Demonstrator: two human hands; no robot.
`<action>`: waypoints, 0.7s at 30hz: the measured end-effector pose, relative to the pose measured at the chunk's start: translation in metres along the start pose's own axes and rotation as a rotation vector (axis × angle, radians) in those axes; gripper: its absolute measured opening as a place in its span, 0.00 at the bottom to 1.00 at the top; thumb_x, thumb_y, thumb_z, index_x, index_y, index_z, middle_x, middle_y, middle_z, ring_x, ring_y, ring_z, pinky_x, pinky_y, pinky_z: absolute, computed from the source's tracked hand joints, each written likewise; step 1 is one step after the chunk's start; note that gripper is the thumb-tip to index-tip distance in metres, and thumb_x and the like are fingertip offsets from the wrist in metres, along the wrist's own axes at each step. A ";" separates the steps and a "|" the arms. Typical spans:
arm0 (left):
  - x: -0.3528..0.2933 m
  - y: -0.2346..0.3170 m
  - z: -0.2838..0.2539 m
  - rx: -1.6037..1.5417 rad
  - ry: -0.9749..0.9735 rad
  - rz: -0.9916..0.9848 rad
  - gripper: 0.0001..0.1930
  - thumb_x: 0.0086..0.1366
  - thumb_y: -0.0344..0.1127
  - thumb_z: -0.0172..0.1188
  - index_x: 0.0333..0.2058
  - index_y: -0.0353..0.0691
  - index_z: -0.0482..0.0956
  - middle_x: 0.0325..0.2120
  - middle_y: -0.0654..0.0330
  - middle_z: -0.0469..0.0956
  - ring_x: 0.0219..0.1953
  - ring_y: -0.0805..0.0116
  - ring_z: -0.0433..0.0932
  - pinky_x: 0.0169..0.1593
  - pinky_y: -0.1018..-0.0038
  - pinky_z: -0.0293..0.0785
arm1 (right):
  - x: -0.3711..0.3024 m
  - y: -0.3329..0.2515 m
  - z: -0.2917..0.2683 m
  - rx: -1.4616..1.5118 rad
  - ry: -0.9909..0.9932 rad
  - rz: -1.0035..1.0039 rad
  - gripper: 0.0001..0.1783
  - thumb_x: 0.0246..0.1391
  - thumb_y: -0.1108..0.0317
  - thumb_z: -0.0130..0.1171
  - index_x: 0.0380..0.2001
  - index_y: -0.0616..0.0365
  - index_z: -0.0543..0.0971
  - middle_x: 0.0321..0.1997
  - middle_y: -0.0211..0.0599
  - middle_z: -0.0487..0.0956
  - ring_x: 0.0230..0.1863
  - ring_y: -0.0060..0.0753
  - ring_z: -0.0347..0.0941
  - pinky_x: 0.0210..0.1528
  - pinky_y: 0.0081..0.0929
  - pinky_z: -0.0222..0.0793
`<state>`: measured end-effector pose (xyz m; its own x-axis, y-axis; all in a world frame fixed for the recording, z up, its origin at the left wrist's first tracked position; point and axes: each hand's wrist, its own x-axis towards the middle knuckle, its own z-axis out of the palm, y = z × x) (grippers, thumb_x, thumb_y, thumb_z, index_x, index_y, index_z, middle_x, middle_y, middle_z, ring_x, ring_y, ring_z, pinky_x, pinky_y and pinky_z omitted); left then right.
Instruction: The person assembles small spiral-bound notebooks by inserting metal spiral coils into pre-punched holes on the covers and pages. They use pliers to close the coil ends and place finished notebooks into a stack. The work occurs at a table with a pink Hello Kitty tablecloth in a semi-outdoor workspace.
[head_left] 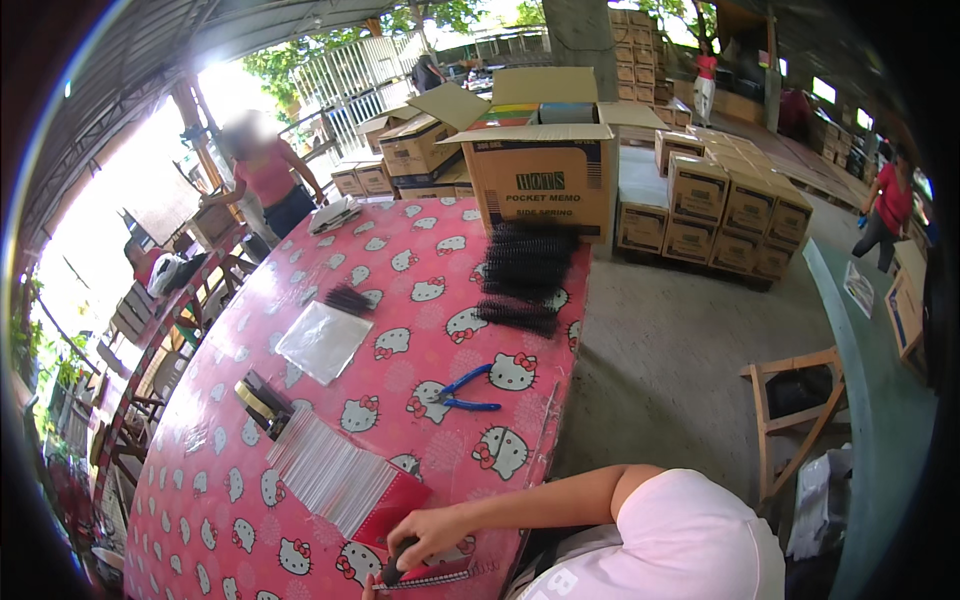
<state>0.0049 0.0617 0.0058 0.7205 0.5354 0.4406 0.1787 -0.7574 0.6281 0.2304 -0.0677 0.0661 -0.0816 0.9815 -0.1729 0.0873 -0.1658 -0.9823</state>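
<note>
My right hand (430, 532) is closed around a short black handle-like piece (404, 556), whose working end I cannot make out. It is held over a red-covered notebook (448, 568) with a spiral wire along its edge, low on the table. Of my left hand (370, 590) only a fingertip shows at the bottom edge, beside the notebook's end; the rest is out of the picture. Just beyond lies a fanned row of notebooks (333, 473) with a red cover at the near end. Blue-handled pliers (468, 391) rest with handles spread, farther off and apart from both hands.
Black spiral coils (528, 270) are piled at the table's far right, near an open cardboard box (540, 180). A clear plastic sheet (325, 342) and a small coil bunch (348, 299) lie mid-table. Stacked cartons (740, 205) stand beyond; a person in pink (268, 175) stands far left.
</note>
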 end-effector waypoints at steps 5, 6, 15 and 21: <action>-0.001 -0.005 -0.001 0.005 -0.018 -0.057 0.15 0.55 0.27 0.57 0.44 0.36 0.78 0.33 0.50 0.79 0.35 0.51 0.76 0.39 0.63 0.72 | 0.005 0.009 0.015 0.159 0.065 -0.290 0.24 0.53 0.50 0.59 0.41 0.61 0.76 0.35 0.31 0.76 0.36 0.23 0.70 0.39 0.25 0.65; -0.002 -0.008 0.001 0.013 -0.026 -0.113 0.15 0.55 0.28 0.59 0.43 0.37 0.78 0.33 0.51 0.79 0.35 0.52 0.76 0.39 0.63 0.72 | 0.002 0.010 0.011 0.063 0.091 -0.204 0.23 0.53 0.51 0.59 0.41 0.61 0.76 0.34 0.31 0.76 0.36 0.23 0.70 0.39 0.25 0.65; 0.011 0.035 -0.002 -0.488 0.036 -0.368 0.12 0.55 0.25 0.59 0.40 0.36 0.81 0.31 0.60 0.80 0.34 0.71 0.75 0.44 0.73 0.66 | -0.008 0.006 0.010 0.106 0.083 -0.299 0.23 0.50 0.54 0.61 0.43 0.59 0.77 0.42 0.34 0.76 0.44 0.26 0.69 0.48 0.27 0.63; 0.022 0.031 0.001 -0.590 0.018 -0.304 0.14 0.57 0.20 0.56 0.43 0.32 0.80 0.33 0.58 0.80 0.35 0.75 0.75 0.39 0.81 0.68 | -0.055 0.025 -0.063 -0.633 1.113 -0.311 0.30 0.39 0.52 0.70 0.46 0.54 0.76 0.58 0.50 0.67 0.55 0.47 0.65 0.57 0.38 0.60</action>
<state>0.0269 0.0495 0.0350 0.6834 0.7032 0.1960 -0.0282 -0.2429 0.9696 0.2995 -0.1196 0.0558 0.6463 0.5739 0.5030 0.6850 -0.1456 -0.7139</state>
